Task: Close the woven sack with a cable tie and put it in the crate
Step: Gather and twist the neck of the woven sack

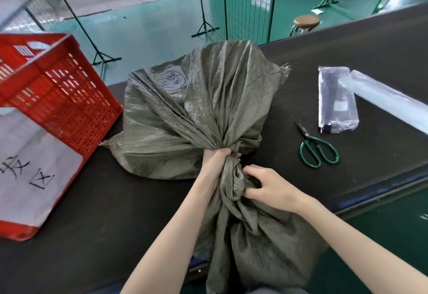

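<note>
Found red plastic crate (pixel 58 99) at far left on dark table (pixel 92 224), white handwritten sheet (pixel 30 173) against its near wall. Saw olive woven sack (pixel 196 113) lying on the table just right of crate, outside it, neck gathered toward near edge, loose mouth hanging over that edge. Found left hand (pixel 214 161) clenched round gathered neck. Found right hand (pixel 266 187) just beside it, fingers curled, pinching bunched folds nearer the mouth. Noted green-handled scissors (pixel 317 150) flat on table right of sack, well apart from it. Saw clear plastic packet (pixel 335 101) just beyond scissors, clear film roll (pixel 389 101) beside it at far right.
</note>
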A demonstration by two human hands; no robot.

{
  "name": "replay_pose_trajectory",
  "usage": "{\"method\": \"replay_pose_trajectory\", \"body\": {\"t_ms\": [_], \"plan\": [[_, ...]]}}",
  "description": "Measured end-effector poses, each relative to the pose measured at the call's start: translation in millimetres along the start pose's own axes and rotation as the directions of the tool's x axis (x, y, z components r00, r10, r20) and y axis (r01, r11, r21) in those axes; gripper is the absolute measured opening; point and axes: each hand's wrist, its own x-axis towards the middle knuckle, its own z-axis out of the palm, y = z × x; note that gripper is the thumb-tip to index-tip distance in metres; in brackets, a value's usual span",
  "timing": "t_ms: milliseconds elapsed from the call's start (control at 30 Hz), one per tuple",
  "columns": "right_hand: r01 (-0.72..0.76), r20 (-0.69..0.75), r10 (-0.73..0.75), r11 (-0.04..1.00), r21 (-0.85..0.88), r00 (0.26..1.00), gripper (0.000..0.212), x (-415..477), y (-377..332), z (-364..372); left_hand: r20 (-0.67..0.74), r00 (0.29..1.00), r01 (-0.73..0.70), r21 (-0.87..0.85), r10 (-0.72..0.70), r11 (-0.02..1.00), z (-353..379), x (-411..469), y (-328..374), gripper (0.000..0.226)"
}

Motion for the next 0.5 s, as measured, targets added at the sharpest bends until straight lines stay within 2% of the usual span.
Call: {"method": "replay_pose_trajectory", "body": {"t_ms": [67, 133, 200, 267, 333, 400, 500], "plan": [[-0.028, -0.051, 0.029, 1.0, 0.012, 0.998, 0.018, 2.5, 5.6, -5.0, -0.078, 0.996, -0.055, -0.01, 0.054, 0.998, 4.9, 0.7, -1.5, 0.021], [-0.041, -0.085, 0.045, 0.998, 0.038, 0.995, 0.016, 4.2, 10.0, -10.8, -0.111, 0.988, -0.109, -0.027, 0.106, 0.994, 8.0, 4.1, -5.3, 0.049], [-0.073, -0.075, 0.082, 0.991, 0.116, 0.994, 0.016, 6.2, 14.9, -17.2, -0.146, 0.978, -0.154, -0.032, 0.148, 0.987, 11.9, 8.1, -10.9, 0.065], [-0.095, -0.087, 0.119, 0.965, 0.243, 0.989, 0.024, 9.4, 23.2, -26.4, -0.179, 0.961, -0.212, -0.001, 0.208, 0.977, 16.7, 8.8, -12.5, 0.069], [-0.091, -0.212, 0.172, 0.934, 0.345, 0.962, 0.03, 13.5, 35.6, -38.5, -0.221, 0.946, -0.237, 0.024, 0.236, 0.971, 19.9, 10.3, -12.9, 0.069], [-0.103, -0.38, 0.28, 0.9, 0.423, 0.882, 0.031, 18.0, 55.7, -56.4, -0.27, 0.926, -0.262, 0.051, 0.266, 0.964, 23.1, 15.0, -16.7, 0.063], [-0.189, -0.582, 0.473, 0.856, 0.481, 0.662, 0.025, 25.4, 95.1, -89.3, -0.329, 0.891, -0.307, 0.068, 0.312, 0.949, 25.8, 23.9, -23.1, 0.052]]}}
